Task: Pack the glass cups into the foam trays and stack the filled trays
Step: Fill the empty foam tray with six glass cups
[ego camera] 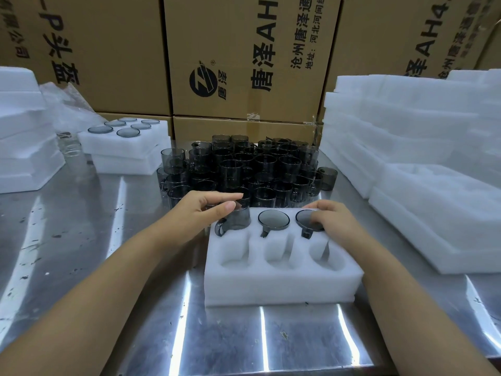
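While both forearms reach forward over the tabletop [81, 240], the left hand [206, 213] pinches a smoky glass cup [238, 219] at its upper edge between thumb and fingertips. This cup is tilted and only partly sunk in the back-left pocket of the foam tray [282, 283]. The right hand [334, 222] lies with bent fingers on the back-right cup [303, 218]; whether it grips or merely presses, I cannot tell. The middle cup [273, 219] sits flush. Loose cups [244, 169] crowd just behind the tray.
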